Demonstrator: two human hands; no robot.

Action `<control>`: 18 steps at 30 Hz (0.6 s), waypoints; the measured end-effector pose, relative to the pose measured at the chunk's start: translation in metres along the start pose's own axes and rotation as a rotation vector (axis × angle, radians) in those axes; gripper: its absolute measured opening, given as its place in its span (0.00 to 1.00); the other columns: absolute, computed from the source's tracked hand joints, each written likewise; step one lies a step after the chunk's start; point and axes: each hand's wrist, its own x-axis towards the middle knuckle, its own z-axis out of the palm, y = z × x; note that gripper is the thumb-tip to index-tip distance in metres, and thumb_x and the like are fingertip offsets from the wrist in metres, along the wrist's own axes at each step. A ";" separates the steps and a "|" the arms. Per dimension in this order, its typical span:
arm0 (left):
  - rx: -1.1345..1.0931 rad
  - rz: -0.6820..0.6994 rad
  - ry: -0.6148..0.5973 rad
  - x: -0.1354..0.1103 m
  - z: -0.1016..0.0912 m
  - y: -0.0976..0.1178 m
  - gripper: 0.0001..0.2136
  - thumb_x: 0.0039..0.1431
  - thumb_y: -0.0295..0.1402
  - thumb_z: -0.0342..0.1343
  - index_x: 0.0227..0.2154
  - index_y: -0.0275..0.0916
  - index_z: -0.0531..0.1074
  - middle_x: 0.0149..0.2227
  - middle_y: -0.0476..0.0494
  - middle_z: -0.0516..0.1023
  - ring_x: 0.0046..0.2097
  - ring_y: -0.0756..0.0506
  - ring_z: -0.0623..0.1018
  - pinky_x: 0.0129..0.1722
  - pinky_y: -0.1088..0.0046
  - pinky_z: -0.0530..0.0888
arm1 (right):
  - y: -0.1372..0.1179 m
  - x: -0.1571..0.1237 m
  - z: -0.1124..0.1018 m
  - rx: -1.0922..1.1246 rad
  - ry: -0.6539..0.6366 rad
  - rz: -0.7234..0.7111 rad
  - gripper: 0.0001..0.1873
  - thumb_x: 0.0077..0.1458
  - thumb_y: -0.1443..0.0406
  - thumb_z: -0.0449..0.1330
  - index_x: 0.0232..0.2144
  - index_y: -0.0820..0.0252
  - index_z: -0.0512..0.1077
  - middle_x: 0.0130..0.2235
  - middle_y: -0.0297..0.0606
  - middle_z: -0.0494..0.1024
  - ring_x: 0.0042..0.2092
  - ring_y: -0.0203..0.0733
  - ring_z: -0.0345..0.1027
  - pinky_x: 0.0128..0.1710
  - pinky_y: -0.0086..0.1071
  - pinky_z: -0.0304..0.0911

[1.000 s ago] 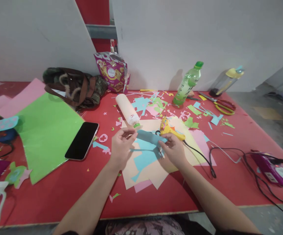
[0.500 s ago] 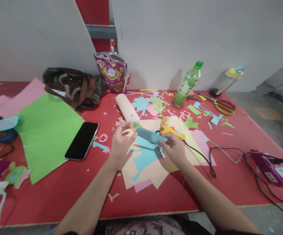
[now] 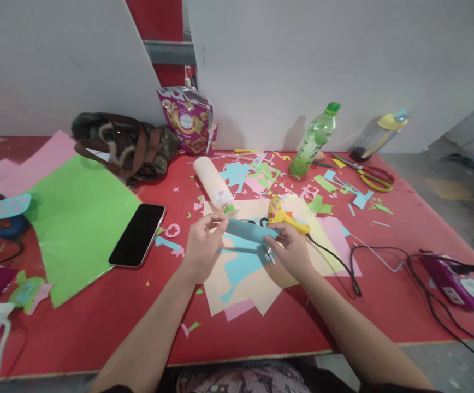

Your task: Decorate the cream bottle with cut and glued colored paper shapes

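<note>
A blue strip of paper (image 3: 250, 231) is stretched between my two hands above the stacked sheets. My left hand (image 3: 204, 240) pinches its left end between thumb and fingers. At the other end, my right hand (image 3: 290, 245) grips the strip the same way. Beneath lie cream paper sheets (image 3: 216, 289) and a cut blue piece of paper (image 3: 243, 267). Small scissors (image 3: 268, 255) lie under the strip, partly hidden by it. Just beyond my right hand rests a yellow glue gun (image 3: 288, 215). A white glue bottle with a green cap (image 3: 214, 183) lies beyond my left hand.
On the red table (image 3: 138, 322) lie a black phone (image 3: 137, 236), green sheet (image 3: 77, 224) and paper scraps (image 3: 257, 174). Behind stand a camouflage bag (image 3: 130, 144), snack bag (image 3: 188, 120) and green bottle (image 3: 314, 139). Cords run to a purple power strip (image 3: 460, 284) at right.
My left hand has closed on the strip's left end, where its fingers were apart before. The strip has tilted and dropped slightly at that end. My right hand keeps its hold.
</note>
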 end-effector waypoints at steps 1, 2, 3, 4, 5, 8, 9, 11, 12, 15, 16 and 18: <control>-0.006 0.002 0.008 0.000 0.000 0.000 0.07 0.45 0.35 0.55 0.23 0.37 0.68 0.24 0.48 0.70 0.28 0.50 0.71 0.26 0.77 0.67 | 0.000 0.000 0.000 0.026 0.000 0.023 0.09 0.43 0.64 0.56 0.31 0.58 0.66 0.29 0.35 0.71 0.27 0.35 0.64 0.28 0.31 0.64; -0.013 0.002 0.016 0.000 0.000 -0.001 0.07 0.45 0.36 0.55 0.23 0.37 0.68 0.23 0.48 0.70 0.27 0.50 0.70 0.26 0.77 0.67 | 0.001 0.001 0.000 0.058 0.000 0.045 0.10 0.43 0.64 0.56 0.32 0.59 0.66 0.28 0.34 0.70 0.26 0.34 0.64 0.26 0.30 0.63; -0.017 0.005 0.024 0.000 0.000 -0.001 0.07 0.45 0.36 0.55 0.23 0.37 0.68 0.23 0.48 0.70 0.27 0.50 0.70 0.26 0.77 0.67 | 0.001 0.001 0.000 0.093 0.003 0.063 0.10 0.43 0.63 0.56 0.32 0.59 0.65 0.27 0.34 0.69 0.26 0.34 0.64 0.25 0.30 0.63; -0.016 0.009 0.033 0.000 0.000 -0.002 0.07 0.45 0.36 0.55 0.23 0.37 0.68 0.23 0.48 0.70 0.27 0.50 0.70 0.26 0.76 0.67 | 0.001 0.001 0.000 0.125 0.008 0.078 0.11 0.42 0.63 0.57 0.32 0.59 0.65 0.26 0.33 0.68 0.25 0.34 0.63 0.24 0.29 0.62; -0.011 0.015 0.041 0.000 0.000 -0.002 0.07 0.45 0.35 0.55 0.24 0.37 0.68 0.23 0.48 0.70 0.27 0.50 0.70 0.26 0.76 0.67 | 0.001 0.002 0.001 0.149 0.012 0.091 0.10 0.42 0.63 0.57 0.31 0.59 0.65 0.25 0.32 0.67 0.25 0.33 0.63 0.24 0.29 0.62; 0.012 0.038 0.067 -0.001 0.001 -0.002 0.07 0.46 0.35 0.55 0.24 0.37 0.68 0.23 0.48 0.70 0.27 0.50 0.71 0.26 0.76 0.67 | -0.001 0.002 0.002 0.185 0.020 0.116 0.09 0.40 0.63 0.58 0.27 0.59 0.64 0.24 0.30 0.66 0.24 0.32 0.62 0.23 0.28 0.62; 0.016 0.044 0.074 -0.002 0.001 -0.002 0.07 0.46 0.35 0.55 0.24 0.37 0.68 0.24 0.48 0.70 0.28 0.50 0.71 0.27 0.76 0.67 | -0.002 0.003 0.002 0.192 0.021 0.119 0.08 0.40 0.63 0.58 0.27 0.59 0.64 0.23 0.30 0.66 0.24 0.32 0.62 0.23 0.28 0.62; 0.016 0.049 0.088 -0.002 0.001 -0.001 0.07 0.46 0.35 0.54 0.25 0.36 0.68 0.25 0.47 0.71 0.29 0.49 0.71 0.28 0.75 0.67 | -0.002 0.003 0.002 0.203 0.032 0.121 0.08 0.40 0.63 0.58 0.26 0.59 0.64 0.23 0.29 0.65 0.24 0.32 0.62 0.23 0.28 0.62; 0.016 0.049 0.099 -0.002 0.001 0.000 0.07 0.46 0.35 0.54 0.25 0.36 0.68 0.26 0.47 0.71 0.30 0.49 0.72 0.29 0.75 0.67 | -0.002 0.003 0.002 0.209 0.042 0.119 0.08 0.40 0.64 0.58 0.26 0.59 0.64 0.23 0.29 0.65 0.24 0.32 0.62 0.23 0.28 0.62; 0.003 0.048 0.172 0.000 -0.001 0.000 0.07 0.48 0.35 0.53 0.27 0.36 0.68 0.28 0.46 0.72 0.33 0.49 0.72 0.31 0.75 0.67 | 0.000 0.004 0.002 0.240 0.087 0.102 0.08 0.39 0.65 0.58 0.26 0.59 0.64 0.22 0.28 0.64 0.24 0.31 0.62 0.25 0.28 0.63; -0.007 0.048 0.197 0.001 -0.001 0.000 0.07 0.48 0.35 0.53 0.27 0.36 0.68 0.29 0.46 0.72 0.33 0.49 0.72 0.32 0.75 0.67 | 0.000 0.005 0.001 0.254 0.098 0.094 0.07 0.39 0.65 0.58 0.26 0.59 0.64 0.22 0.27 0.63 0.24 0.31 0.61 0.25 0.28 0.63; -0.028 0.032 0.209 0.003 -0.002 -0.001 0.08 0.49 0.35 0.52 0.29 0.37 0.68 0.31 0.45 0.72 0.35 0.49 0.72 0.32 0.75 0.68 | 0.002 0.005 0.001 0.274 0.107 0.079 0.07 0.39 0.66 0.58 0.26 0.59 0.65 0.21 0.27 0.62 0.24 0.30 0.61 0.25 0.27 0.63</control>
